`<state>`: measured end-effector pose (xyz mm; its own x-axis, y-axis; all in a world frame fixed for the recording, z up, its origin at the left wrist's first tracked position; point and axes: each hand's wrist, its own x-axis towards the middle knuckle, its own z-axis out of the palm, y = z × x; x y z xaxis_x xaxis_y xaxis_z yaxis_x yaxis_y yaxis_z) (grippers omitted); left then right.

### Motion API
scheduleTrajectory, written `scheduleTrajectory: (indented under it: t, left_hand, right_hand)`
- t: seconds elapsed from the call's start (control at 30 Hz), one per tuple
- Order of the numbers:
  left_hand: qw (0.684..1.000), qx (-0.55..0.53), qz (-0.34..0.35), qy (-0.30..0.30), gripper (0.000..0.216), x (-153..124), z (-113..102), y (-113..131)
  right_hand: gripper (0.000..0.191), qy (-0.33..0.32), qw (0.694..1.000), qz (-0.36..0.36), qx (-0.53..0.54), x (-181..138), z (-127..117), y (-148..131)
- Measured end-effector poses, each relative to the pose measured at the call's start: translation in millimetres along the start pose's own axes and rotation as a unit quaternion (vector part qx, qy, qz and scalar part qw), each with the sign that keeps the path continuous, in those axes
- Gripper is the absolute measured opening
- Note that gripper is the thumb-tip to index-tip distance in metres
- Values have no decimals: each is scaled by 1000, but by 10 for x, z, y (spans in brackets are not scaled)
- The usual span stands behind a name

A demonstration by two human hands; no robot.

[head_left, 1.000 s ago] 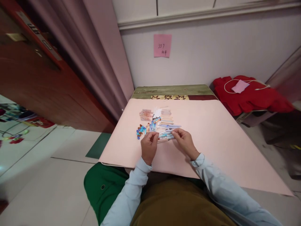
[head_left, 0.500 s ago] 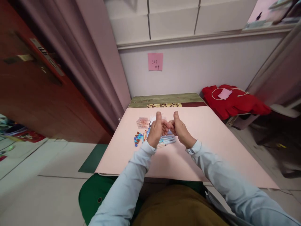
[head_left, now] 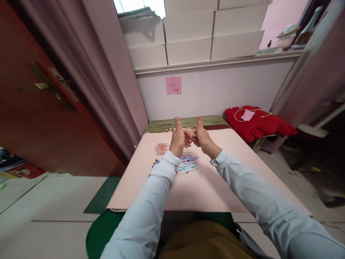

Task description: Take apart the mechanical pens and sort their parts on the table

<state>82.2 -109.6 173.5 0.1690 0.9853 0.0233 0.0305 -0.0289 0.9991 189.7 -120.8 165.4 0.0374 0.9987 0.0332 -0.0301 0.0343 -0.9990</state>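
My left hand (head_left: 178,139) is held above the table with its thumb straight up and its fingers curled in. Facing it, my right hand (head_left: 203,139) makes the same shape, and the curled fingers of the two meet or nearly meet in the middle. Nothing shows in either hand. Below them lies a group of pens (head_left: 190,166), mostly blue and white. Left of my left hand is a patch of thin reddish-brown sticks (head_left: 161,149). Some small blue and brown pieces (head_left: 155,163) are partly hidden by my left sleeve.
A pale pink sheet (head_left: 215,187) covers most of the table. A pink note (head_left: 174,85) is stuck on the wall behind. Red cloth (head_left: 261,124) with a white cable lies at the right. A brown door (head_left: 40,118) and a purple curtain (head_left: 107,72) stand at the left.
The camera view has tilted up and shifted slightly right. My hands have risen a little relative to the pens and keep the same thumbs-up shape.
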Motion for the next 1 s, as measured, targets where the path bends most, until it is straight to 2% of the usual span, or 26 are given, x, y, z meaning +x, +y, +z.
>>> scheduleTrajectory:
  t: [0.3, 1.0]
  left_hand:
    - [1000, -6, 5, -7, 92, -81, 9, -18]
    - [1000, -2, 3, -6, 98, -120, -57, -55]
  right_hand:
    - [78, 2, 1000, 9, 14, -113, -3, 6]
    - [77, -9, 1000, 17, 16, -144, 60, 55]
